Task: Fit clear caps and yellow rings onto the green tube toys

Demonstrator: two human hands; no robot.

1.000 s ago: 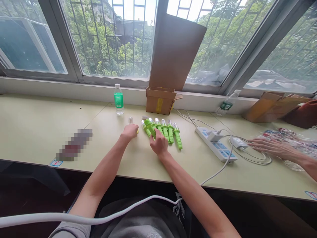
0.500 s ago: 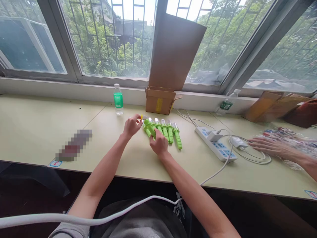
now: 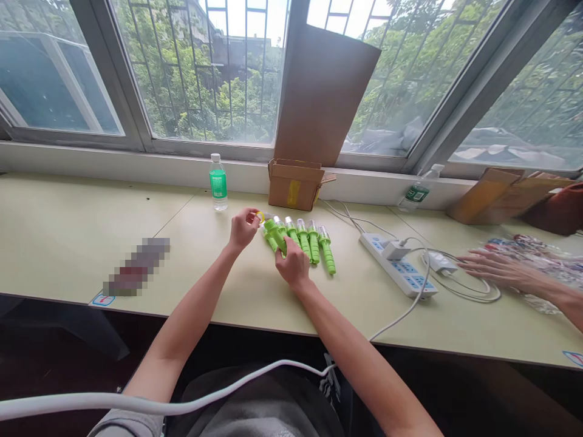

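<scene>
My left hand (image 3: 244,230) pinches a small yellow ring (image 3: 260,215) between thumb and fingers. Just right of it, my right hand (image 3: 294,266) is closed around a green ribbed tube (image 3: 275,233), whose threaded neck points up and away. The ring is close to that neck; whether they touch I cannot tell. Several similar green tubes with clear caps (image 3: 326,250) lie side by side on the table behind and to the right of my right hand. Some of them are partly hidden by the held tube and the hand.
A green-labelled water bottle (image 3: 218,184) and a cardboard box (image 3: 294,187) stand along the window side. To the right lie a power strip (image 3: 398,267) and white cables. Another person's hand (image 3: 505,271) rests by plastic-wrapped items (image 3: 542,258). A pixelated object (image 3: 136,267) lies left.
My left hand has turned slightly, and the yellow piece now shows as a ring. My right hand and the green tube have stayed in place.
</scene>
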